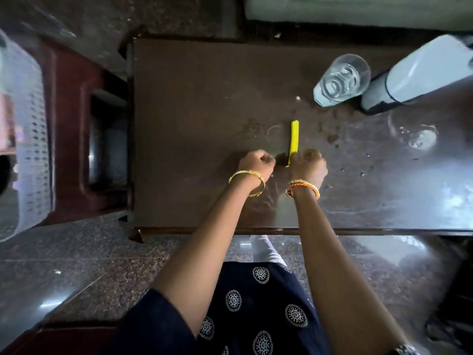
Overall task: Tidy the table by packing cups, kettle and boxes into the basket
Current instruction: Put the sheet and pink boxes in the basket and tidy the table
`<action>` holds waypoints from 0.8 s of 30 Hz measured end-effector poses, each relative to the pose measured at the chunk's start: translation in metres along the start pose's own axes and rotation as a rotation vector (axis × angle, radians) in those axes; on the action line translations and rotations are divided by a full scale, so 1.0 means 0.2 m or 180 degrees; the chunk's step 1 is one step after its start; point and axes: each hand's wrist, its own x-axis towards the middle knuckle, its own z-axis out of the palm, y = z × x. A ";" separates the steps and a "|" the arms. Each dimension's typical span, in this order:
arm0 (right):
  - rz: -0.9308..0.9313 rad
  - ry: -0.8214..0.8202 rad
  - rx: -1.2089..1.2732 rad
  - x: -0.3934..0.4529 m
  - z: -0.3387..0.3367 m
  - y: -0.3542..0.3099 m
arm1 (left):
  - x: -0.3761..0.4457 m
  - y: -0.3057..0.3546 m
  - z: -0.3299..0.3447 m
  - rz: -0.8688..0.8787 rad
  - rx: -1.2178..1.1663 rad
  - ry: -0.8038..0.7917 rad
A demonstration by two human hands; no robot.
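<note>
Looking down through the head view, we see a dark brown table (194, 103) with both of our forearms reaching over its near edge.

1. Left hand (256, 163): the fingers are curled into a loose fist resting on the tabletop. We cannot tell whether anything is pinched inside it. A gold bangle (247, 182) sits at the wrist.
2. Right hand (308, 165): the fingers are curled and appear to pinch the near end of a thin yellow box (294, 139), which stands on edge and runs away from us across the table. An orange and gold bracelet (303, 188) circles this wrist.
3. The two hands are just beside each other, with the near end of the yellow box between them.

Task items on the table:
- A clear glass cup (341, 79) stands at the far right, holding further glasses nested inside it.
- A white kettle (419, 73) stands just beside that cup, to its right.
- A second clear glass (414, 135) stands nearer us, well apart from the hands.

A white perforated basket (28, 139) sits at the far left on a reddish-brown stool (74, 124), off the table's left end.
</note>
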 end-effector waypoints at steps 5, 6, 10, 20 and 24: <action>-0.0049 -0.0556 -0.0154 0.13 -0.01 0.03 | 0.15 0.11 0.21 -0.0205 -0.0133 0.0046; -0.0064 -0.0607 -0.0117 0.14 -0.01 0.02 | 0.17 0.11 0.23 -0.0223 -0.0130 0.0116; -0.0055 -0.0733 0.0067 0.16 -0.02 0.03 | 0.21 0.09 0.27 -0.0339 -0.0346 0.0289; -0.0234 -0.1229 0.0746 -0.02 0.01 0.08 | 0.10 0.01 0.03 -0.0113 -0.1098 0.0555; -0.0280 -0.1829 0.0725 -0.19 0.11 0.07 | -0.01 -0.14 -0.16 -0.0120 -0.1169 0.0528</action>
